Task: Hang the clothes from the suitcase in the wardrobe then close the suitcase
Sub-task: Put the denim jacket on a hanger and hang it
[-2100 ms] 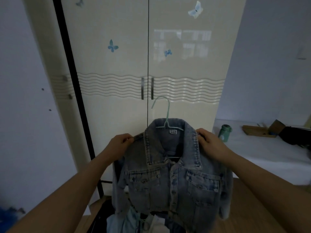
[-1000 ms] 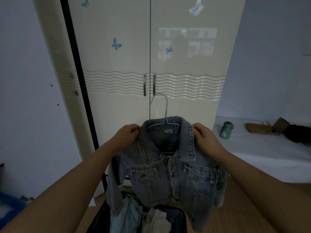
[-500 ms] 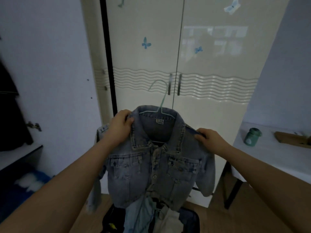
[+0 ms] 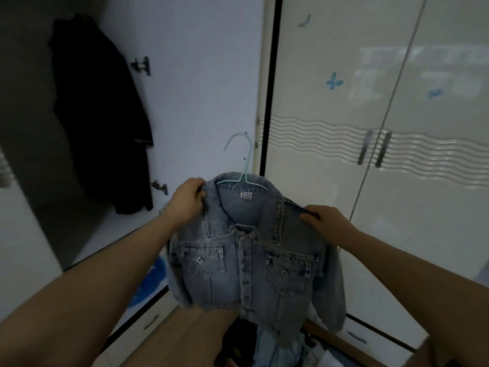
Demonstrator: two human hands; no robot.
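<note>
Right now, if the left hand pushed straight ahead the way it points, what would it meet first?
Probably the pale inner face of the open wardrobe door behind the hanger hook. The left hand grips the denim jacket at its shoulder; depth is unclear.

floor [image 4: 185, 337]: wooden boards, running from the wardrobe base toward the camera
on the floor: a heap of clothes [image 4: 277, 348] at the bottom edge, pale blue and dark pieces; what holds them cannot be told
</note>
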